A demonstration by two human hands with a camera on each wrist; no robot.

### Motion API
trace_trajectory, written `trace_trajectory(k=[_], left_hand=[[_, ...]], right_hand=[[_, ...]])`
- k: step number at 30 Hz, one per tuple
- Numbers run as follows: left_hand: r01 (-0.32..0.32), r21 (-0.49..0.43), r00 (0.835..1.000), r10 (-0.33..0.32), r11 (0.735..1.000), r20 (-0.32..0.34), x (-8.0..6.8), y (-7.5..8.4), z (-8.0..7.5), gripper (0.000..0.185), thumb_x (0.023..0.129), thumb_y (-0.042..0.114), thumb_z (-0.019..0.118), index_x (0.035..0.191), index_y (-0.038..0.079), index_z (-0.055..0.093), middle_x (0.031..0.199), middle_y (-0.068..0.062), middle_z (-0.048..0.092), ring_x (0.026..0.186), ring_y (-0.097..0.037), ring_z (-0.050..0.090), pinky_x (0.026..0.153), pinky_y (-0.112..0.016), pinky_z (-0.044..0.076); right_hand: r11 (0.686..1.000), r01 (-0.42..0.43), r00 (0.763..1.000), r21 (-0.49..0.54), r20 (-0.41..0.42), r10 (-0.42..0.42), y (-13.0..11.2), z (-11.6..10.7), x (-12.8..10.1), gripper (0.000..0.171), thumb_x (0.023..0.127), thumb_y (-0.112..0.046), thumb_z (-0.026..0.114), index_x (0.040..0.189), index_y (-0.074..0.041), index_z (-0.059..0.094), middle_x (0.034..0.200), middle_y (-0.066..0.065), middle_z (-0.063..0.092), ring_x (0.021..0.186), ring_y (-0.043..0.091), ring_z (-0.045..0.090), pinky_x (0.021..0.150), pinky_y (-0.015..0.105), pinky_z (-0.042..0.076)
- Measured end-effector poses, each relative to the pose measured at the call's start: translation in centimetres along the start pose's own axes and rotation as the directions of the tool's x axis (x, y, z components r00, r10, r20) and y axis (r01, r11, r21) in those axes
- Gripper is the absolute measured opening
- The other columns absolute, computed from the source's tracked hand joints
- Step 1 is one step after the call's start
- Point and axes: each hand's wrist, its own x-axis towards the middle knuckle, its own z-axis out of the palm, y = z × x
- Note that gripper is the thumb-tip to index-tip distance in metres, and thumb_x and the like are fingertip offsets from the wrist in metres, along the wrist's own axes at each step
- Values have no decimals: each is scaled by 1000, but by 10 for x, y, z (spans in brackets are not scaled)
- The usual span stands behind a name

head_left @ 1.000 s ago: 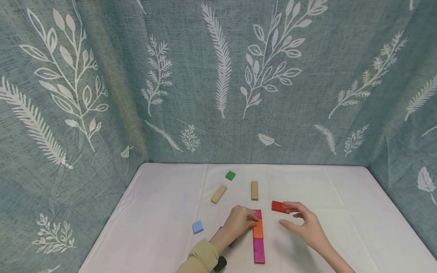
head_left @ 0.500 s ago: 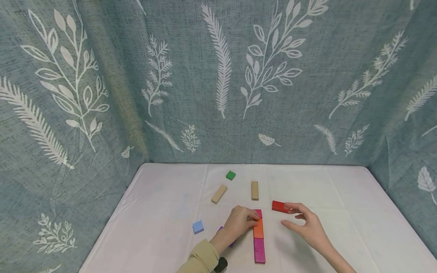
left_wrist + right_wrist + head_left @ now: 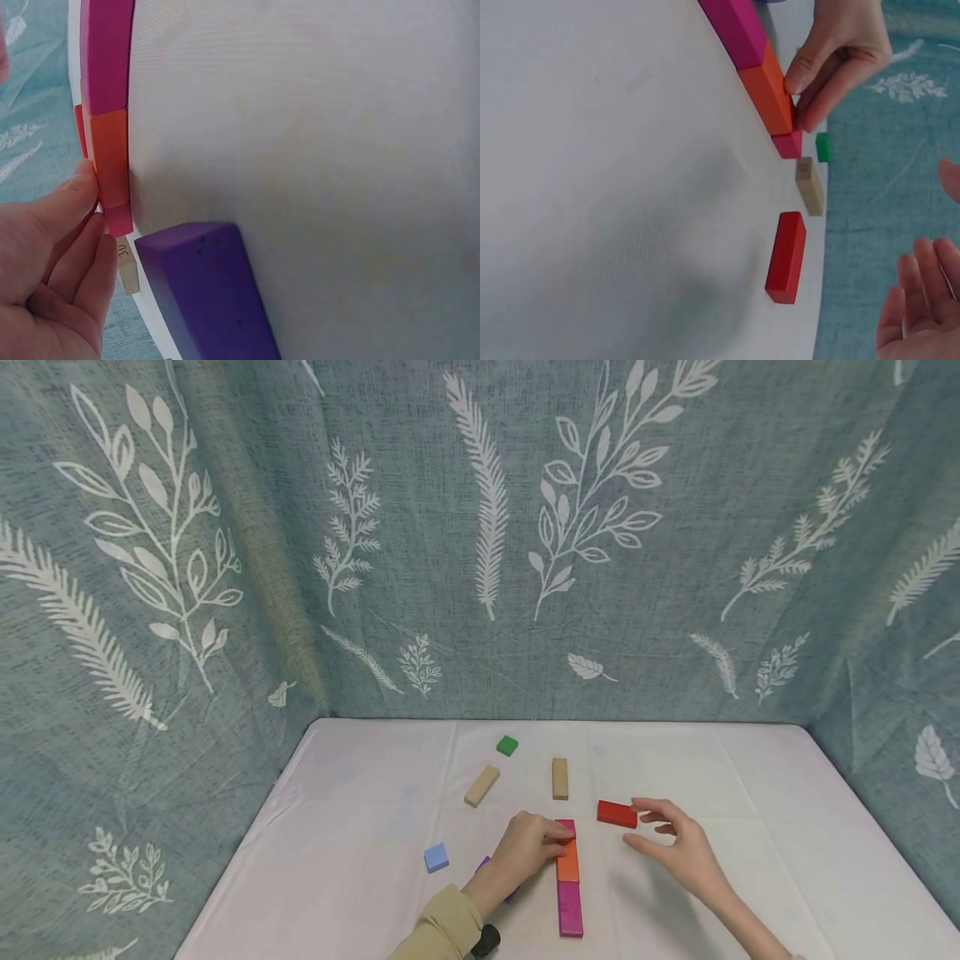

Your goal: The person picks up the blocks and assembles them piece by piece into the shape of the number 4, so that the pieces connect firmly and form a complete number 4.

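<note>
Three blocks lie end to end in a line: a magenta block [image 3: 570,910] nearest the person, an orange block [image 3: 570,867] in the middle and a shorter pink block [image 3: 566,827] at the far end. My left hand [image 3: 522,845] pinches the orange block, its thumb against the side and its fingertips by the joint with the pink one. To the right, a red block [image 3: 617,814] lies apart on the white table. Close beside it, my right hand [image 3: 678,847] hovers with fingers spread and nothing in them; a gap shows in the right wrist view.
A purple block [image 3: 202,285] lies under the left forearm, partly hidden in the head view. Farther left is a light blue block [image 3: 436,858]. Two wooden blocks, one slanted [image 3: 482,786] and one straight [image 3: 560,779], and a green block [image 3: 507,745] lie toward the back curtain [image 3: 420,568].
The right hand has drawn slightly right, and its fingertips no longer overlap the red block. The left hand keeps its place on the row.
</note>
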Motion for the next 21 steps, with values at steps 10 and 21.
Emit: trace_trajectory(k=[10, 21], left_hand=[[-36, -7, 999, 36, 999, -25, 0, -4, 1, 28, 75, 11, 78, 103, 13, 75, 96, 2, 75, 94, -9, 69, 82, -20, 53], [-34, -8, 999, 34, 999, -30, 1, -4, 0, 28, 74, 12, 79, 102, 13, 75, 95, 1, 75, 93, -10, 70, 80, -19, 53]], right_hand=[[999, 30, 999, -25, -30, -31, 17, -4, 20, 46, 81, -21, 75, 121, -5, 60, 113, 10, 66, 96, 19, 60, 82, 30, 52], [998, -53, 999, -32, 8, 54, 34, -6, 37, 50, 84, -23, 72, 125, 1, 57, 117, 18, 64, 103, 28, 58, 87, 36, 50]])
